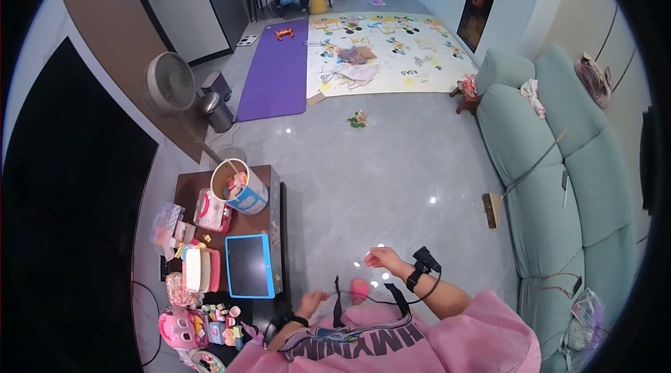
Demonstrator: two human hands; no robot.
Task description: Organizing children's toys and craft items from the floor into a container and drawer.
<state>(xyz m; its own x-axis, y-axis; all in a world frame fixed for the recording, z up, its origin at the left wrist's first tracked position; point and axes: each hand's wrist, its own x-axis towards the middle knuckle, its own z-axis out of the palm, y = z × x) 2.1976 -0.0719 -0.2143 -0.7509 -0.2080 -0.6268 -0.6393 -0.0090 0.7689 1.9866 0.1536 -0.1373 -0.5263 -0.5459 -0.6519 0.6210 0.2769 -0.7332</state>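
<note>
My right hand point(385, 258) is held out over the grey tiled floor point(356, 179), its fingers loosely bent and nothing visible in them. A black wrist strap with a small black device point(425, 262) sits on that forearm, and a dark cable runs from it across my body. Lower down, my left hand point(313, 304) hangs beside the dark TV cabinet, loosely curled, with no object seen in it. Nearest to it on the cabinet lies a blue-framed tablet-like board point(249, 266). A pink slipper point(359, 289) shows on the floor between my hands.
The cabinet point(262, 179) carries a paper bucket point(246, 189) of toys and a pink toy house point(181, 328). A broom point(493, 209) leans on the green sofa point(540, 189). Ahead lie an artificial flower point(359, 120), a purple mat point(275, 74) and a printed play mat point(403, 79). A fan point(170, 82) stands left.
</note>
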